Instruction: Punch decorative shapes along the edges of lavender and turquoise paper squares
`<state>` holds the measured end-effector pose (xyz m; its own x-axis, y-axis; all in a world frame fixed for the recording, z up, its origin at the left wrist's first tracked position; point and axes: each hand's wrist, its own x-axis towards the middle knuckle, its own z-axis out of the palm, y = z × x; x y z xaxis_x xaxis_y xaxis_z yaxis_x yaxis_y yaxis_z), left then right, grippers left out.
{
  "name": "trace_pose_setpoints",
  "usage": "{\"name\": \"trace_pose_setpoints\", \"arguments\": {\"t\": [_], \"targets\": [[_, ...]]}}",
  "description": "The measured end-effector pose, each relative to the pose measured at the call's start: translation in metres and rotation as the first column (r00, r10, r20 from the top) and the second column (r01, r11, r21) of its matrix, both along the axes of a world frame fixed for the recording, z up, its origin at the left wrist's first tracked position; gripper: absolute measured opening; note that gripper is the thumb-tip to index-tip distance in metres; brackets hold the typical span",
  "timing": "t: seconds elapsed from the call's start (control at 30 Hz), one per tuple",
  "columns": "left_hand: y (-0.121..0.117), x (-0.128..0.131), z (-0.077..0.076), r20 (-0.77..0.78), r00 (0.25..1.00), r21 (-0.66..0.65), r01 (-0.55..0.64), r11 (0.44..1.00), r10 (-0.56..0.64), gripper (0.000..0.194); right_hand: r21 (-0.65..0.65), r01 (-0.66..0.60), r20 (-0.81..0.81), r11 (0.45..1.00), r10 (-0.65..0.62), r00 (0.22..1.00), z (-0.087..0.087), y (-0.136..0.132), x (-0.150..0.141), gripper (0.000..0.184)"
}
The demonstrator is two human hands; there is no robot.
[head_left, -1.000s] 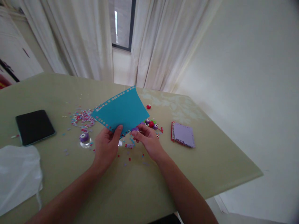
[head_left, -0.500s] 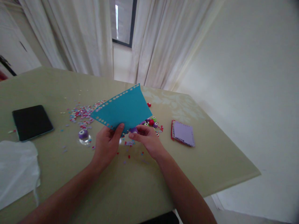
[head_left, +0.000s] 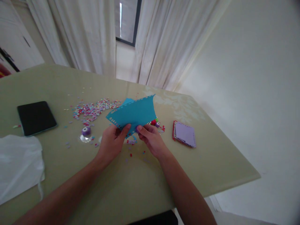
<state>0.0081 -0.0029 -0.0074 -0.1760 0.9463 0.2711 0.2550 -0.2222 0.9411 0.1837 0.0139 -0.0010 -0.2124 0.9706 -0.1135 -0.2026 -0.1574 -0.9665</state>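
Blue paper with small shapes punched along its edges is held up over the table, bent in the middle. My left hand pinches its lower left edge between thumb and fingers. A small purple paper punch sits at the paper's near edge, mostly covered by my right hand, which is closed around it with the thumb on top. Behind the paper, several coloured punches with eye designs are partly hidden. Another purple punch stands to the left.
Punched confetti lies in a pile beyond my left hand, with loose bits nearer. On the right rests a stack of coloured paper. A black tablet and a white cloth bag lie on the left.
The blue paper has tilted lower and bent, with a far part now folded back. Both hands have shifted slightly right, still holding paper and punch. The camera view has turned a little.
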Motion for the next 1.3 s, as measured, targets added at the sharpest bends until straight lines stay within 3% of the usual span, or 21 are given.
{"name": "trace_pose_setpoints", "arguments": {"t": [0.37,0.87,0.97,1.03,1.13,1.2,1.3], "targets": [[0.001,0.003,0.003,0.064,0.997,-0.029,0.038,0.999,-0.036,0.033,-0.016,0.047,0.046,0.999,-0.047,0.998,0.000,0.000,-0.002,0.057],[0.002,0.001,-0.002,-0.033,0.999,-0.038,0.017,0.999,-0.018,0.039,0.017,-0.018,0.130,1.000,0.015,0.991,-0.006,0.003,0.001,0.057],[0.002,0.000,0.000,-0.045,0.999,-0.032,-0.028,0.999,0.027,0.040,0.054,0.067,0.074,0.996,-0.071,0.995,0.000,0.005,0.007,0.056],[0.002,0.000,0.001,-0.012,0.999,-0.024,-0.049,0.998,0.049,0.036,0.151,0.174,0.081,0.973,-0.187,0.979,0.004,0.008,0.013,0.051],[0.002,0.000,0.003,0.035,0.997,-0.026,-0.069,0.997,0.070,0.036,0.395,0.276,0.264,0.876,-0.396,0.879,0.009,0.013,0.026,0.040],[0.003,0.000,0.004,0.050,0.995,-0.019,-0.087,0.996,0.088,0.038,0.531,0.211,0.451,0.821,-0.485,0.749,0.007,0.017,0.035,0.034],[0.000,0.002,0.006,0.051,0.995,-0.001,-0.085,0.996,0.085,0.041,0.618,0.083,0.617,0.782,-0.548,0.565,-0.003,0.020,0.041,0.028]]}}
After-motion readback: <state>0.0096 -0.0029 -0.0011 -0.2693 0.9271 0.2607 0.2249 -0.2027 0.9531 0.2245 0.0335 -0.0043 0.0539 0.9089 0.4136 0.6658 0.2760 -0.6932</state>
